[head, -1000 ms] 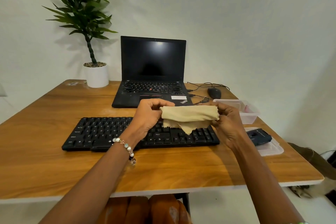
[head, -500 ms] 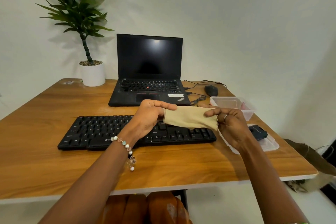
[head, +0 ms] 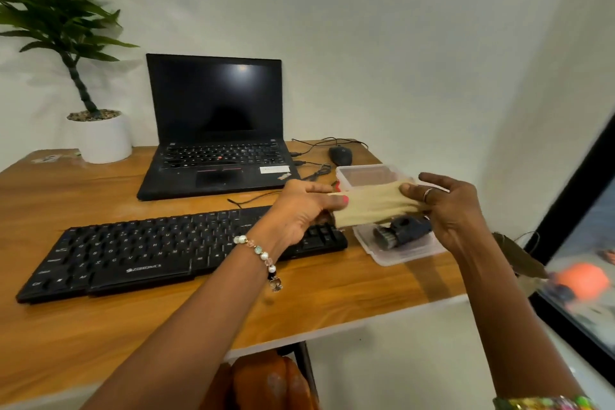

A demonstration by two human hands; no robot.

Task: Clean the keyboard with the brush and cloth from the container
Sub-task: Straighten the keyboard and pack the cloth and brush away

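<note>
At a wooden desk (head: pixel 100 326) against a white wall, a left hand (head: pixel 301 213) and right hand (head: pixel 447 210) each pinch an end of a folded tan cloth (head: pixel 372 206). Below the grip lies the brush (head: pixel 401 231) on a plastic lid (head: pixel 399 253); the container (head: pixel 369 175) sits just behind, the keyboard (head: pixel 166 250) to its left.

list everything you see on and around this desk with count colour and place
wooden desk: 1, brown, fills the foreground
black external keyboard: 1, front left
open black laptop: 1, behind keyboard
potted green plant in white pot: 1, back left corner
black corded mouse: 1, right of laptop
clear plastic container: 1, right side, behind cloth
clear plastic lid: 1, right of keyboard
dark cleaning brush: 1, on lid
folded beige cloth: 1, held above lid
beaded bracelet: 1, left wrist
hands: left hand and right hand, each gripping a cloth end
</note>
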